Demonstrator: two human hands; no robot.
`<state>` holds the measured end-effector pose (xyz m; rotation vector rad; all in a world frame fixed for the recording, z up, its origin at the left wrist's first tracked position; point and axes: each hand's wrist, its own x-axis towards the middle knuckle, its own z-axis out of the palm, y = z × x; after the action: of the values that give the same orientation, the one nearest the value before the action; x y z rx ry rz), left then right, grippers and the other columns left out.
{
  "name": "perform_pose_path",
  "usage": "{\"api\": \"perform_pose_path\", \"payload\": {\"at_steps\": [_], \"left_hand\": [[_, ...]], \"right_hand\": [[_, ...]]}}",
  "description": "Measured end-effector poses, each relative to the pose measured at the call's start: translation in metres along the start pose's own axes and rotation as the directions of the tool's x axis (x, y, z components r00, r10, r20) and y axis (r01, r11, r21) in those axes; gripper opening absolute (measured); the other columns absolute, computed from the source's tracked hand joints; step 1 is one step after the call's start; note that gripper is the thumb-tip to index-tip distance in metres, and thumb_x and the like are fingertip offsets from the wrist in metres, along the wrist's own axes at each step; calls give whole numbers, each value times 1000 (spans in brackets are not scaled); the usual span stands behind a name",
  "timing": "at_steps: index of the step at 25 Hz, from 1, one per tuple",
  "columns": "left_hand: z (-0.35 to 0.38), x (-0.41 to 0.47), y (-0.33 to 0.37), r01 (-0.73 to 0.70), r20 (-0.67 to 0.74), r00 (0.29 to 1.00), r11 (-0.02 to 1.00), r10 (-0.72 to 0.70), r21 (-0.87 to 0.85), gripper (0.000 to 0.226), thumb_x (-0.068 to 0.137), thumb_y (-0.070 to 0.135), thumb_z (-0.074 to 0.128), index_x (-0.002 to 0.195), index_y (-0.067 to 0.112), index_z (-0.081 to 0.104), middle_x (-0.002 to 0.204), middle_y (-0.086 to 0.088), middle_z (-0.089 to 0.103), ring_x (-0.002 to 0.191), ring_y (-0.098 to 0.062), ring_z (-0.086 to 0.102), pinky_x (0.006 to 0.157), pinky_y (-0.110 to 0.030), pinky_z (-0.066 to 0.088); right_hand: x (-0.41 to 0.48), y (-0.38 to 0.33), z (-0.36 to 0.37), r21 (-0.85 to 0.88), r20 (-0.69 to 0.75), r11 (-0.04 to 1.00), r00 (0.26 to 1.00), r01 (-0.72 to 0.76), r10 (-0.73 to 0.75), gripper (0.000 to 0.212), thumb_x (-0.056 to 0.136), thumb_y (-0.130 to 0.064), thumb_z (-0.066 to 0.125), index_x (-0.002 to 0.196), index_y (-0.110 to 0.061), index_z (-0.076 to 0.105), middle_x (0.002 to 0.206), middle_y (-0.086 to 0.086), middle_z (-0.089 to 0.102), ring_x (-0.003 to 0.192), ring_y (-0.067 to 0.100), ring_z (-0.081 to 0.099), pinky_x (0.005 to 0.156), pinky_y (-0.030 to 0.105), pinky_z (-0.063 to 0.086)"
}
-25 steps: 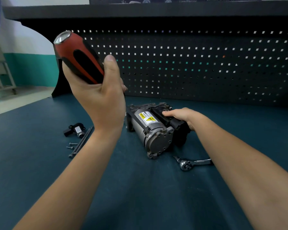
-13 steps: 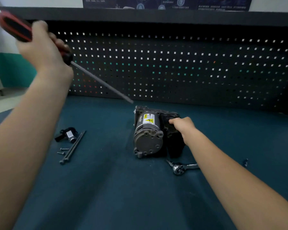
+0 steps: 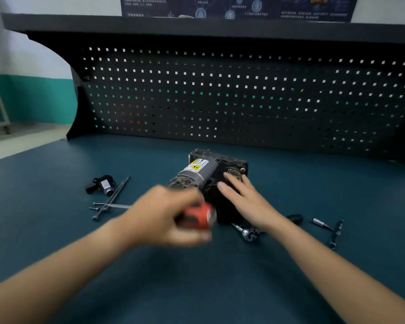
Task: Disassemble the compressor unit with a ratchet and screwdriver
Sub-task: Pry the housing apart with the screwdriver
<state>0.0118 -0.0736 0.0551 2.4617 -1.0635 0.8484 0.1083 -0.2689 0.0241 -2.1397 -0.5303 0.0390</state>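
Left hand [image 3: 166,213] motion-blurred, screwdriver [image 3: 198,217] smeared too (red grip barely readable), ratchet [image 3: 248,233] handle under forearm [image 3: 313,251].

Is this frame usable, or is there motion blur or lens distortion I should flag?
Head view: the left hand and the red screwdriver it grips are smeared by motion blur; the right hand on the compressor and the ratchet are sharp. Head view: wide-angle bowing curves the pegboard and the shelf above it; lighting is dim and even, no glare.

A teal-topped bench [image 3: 56,230] is carrying the compressor unit [image 3: 197,168]. Long bolts [image 3: 112,197] are lying to its left, a ratchet [image 3: 249,235] just beside it.
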Motion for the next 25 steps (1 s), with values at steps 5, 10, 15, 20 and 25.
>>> {"api": "perform_pose_path", "payload": {"at_steps": [5, 10, 15, 20, 25], "left_hand": [[38, -30, 38, -409, 342, 864, 911, 369, 50, 21, 85, 37, 54, 93, 18, 54, 67, 4, 53, 55, -14, 49, 47, -25, 38], [51, -24, 49, -406, 338, 863, 914, 376, 19, 21, 89, 25, 53, 108, 22, 60, 98, 3, 57, 82, -12, 52, 82, -26, 45], [33, -24, 4, 385, -255, 877, 913, -407, -133, 47, 81, 30, 60, 124, 16, 47, 117, 7, 48, 112, -9, 49, 95, -25, 39], [51, -1, -23, 848, 130, 512, 524, -849, 80, 109, 74, 45, 72, 148, 8, 1, 152, -8, 22, 133, -26, 36, 101, -33, 34], [71, 20, -29, 875, -57, 481, 476, -875, 87, 103, 71, 53, 71, 139, -1, 15, 136, -16, 39, 113, -39, 52, 84, -38, 42]], "right_hand": [[-35, 46, -35, -520, 248, 822, 962, 230, -112, 76, 70, -77, 44, 138, -54, 19, 135, -22, 39, 123, -5, 36, 105, 23, 31], [-32, 69, -57, -568, 69, 813, 991, 131, -112, 38, 90, -41, 51, 108, -11, 64, 116, -6, 60, 110, 10, 54, 95, 25, 39], [-19, 45, -61, -507, 70, 828, 969, 240, -237, 85, 72, -59, 63, 143, -41, 20, 148, -28, 9, 140, 2, 14, 115, 27, 16], [10, -6, -11, -548, 238, 652, 845, 523, -478, 83, 73, -61, 64, 142, -32, 29, 149, -19, 24, 138, 0, 17, 116, 29, 10], [11, -10, 24, -471, -153, 798, 856, 376, -493, 38, 88, -32, 61, 113, -3, 59, 120, 9, 57, 116, 24, 48, 100, 23, 25]]}}
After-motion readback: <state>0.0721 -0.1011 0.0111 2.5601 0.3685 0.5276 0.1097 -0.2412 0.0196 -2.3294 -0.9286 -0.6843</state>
